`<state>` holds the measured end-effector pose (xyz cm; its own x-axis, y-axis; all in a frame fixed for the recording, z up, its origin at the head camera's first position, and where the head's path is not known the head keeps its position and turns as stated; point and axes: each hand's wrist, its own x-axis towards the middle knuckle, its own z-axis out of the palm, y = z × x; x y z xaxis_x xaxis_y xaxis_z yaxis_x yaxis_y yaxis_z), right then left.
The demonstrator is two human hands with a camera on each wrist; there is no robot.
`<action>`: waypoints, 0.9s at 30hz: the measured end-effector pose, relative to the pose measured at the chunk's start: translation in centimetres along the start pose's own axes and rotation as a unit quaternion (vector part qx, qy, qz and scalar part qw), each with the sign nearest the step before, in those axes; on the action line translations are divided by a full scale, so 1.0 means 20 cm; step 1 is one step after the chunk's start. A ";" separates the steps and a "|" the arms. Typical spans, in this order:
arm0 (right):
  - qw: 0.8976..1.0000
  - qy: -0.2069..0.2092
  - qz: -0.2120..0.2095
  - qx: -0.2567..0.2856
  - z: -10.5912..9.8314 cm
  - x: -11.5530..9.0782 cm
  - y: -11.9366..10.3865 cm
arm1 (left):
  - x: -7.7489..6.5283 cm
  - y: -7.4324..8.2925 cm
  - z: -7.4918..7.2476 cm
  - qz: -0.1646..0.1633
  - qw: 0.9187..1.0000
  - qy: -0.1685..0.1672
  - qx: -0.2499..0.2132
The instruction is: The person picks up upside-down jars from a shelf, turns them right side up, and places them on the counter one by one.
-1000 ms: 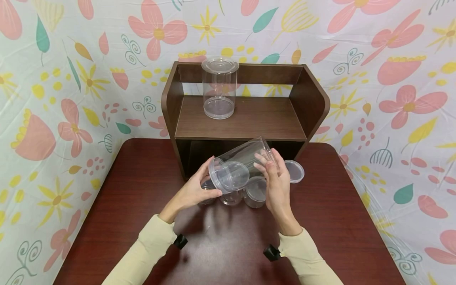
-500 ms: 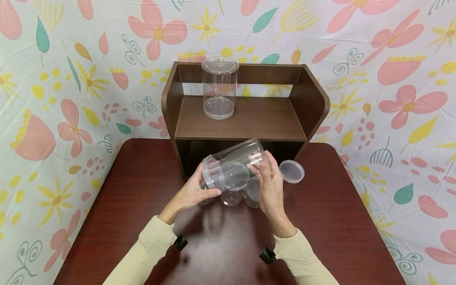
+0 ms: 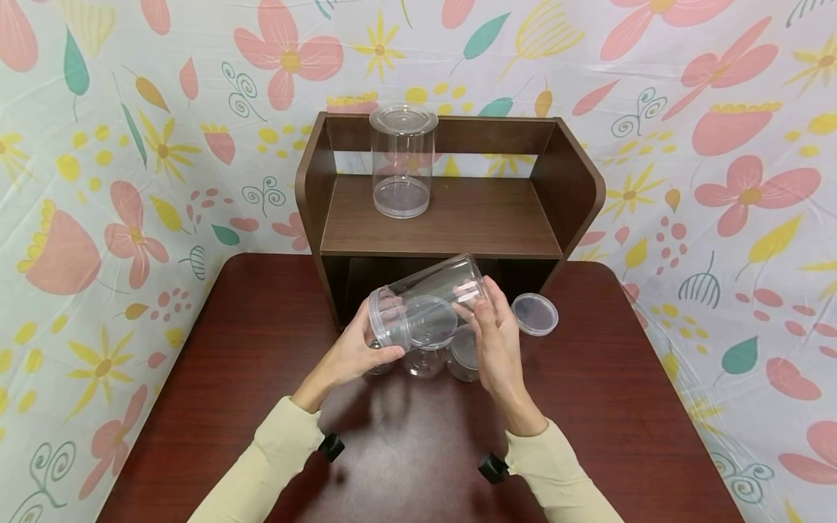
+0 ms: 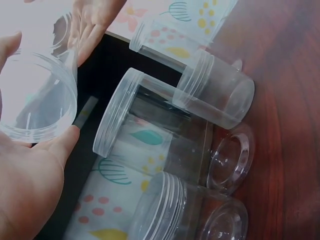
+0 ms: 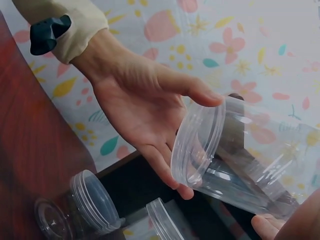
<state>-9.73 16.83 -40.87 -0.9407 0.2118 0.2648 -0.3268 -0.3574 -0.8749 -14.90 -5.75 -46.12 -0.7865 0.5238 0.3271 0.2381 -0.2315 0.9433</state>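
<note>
A tall clear plastic jar [image 3: 431, 290] is held tilted in the air in front of the shelf unit. My left hand [image 3: 349, 349] grips its ridged lid end [image 4: 37, 97], thumb below. My right hand [image 3: 497, 334] holds the opposite, raised end with the fingers around it. In the right wrist view the left hand [image 5: 140, 95] spans the rim, and a bit of the right hand [image 5: 300, 225] shows at the lower right corner. Below and behind the held jar stand several lidded clear jars, such as a small jar [image 3: 423, 363] and another jar [image 3: 463, 356], partly hidden.
A brown two-level shelf unit [image 3: 438, 232] stands at the back of the dark red table [image 3: 615, 407]. On its upper shelf is a large lidded clear jar [image 3: 402, 167]. A further clear jar [image 3: 536, 316] stands to the right of my right hand. Flowered cloth hangs behind.
The held jar has shifted a little left, and my right hand has moved left and slightly down with it. Over the last half second both hands have stayed almost still.
</note>
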 end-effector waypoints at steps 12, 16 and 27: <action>0.996 -0.026 0.028 -0.086 -0.05 0.01 -0.04 | -0.02 0.04 -0.02 -0.001 0.999 0.032 -0.007; 0.993 -0.027 0.020 -0.117 -0.08 0.02 -0.06 | -0.04 0.07 -0.03 -0.001 0.999 0.049 -0.004; 0.965 0.064 -0.086 -0.240 -0.24 0.10 -0.16 | -0.11 0.16 -0.12 0.045 0.994 0.098 -0.010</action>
<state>-10.24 22.74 -39.47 -0.8475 0.3515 0.3977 -0.3686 0.1494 -0.9175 -13.77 -9.72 -44.03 -0.8591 0.3300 0.3913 0.3032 -0.2880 0.9084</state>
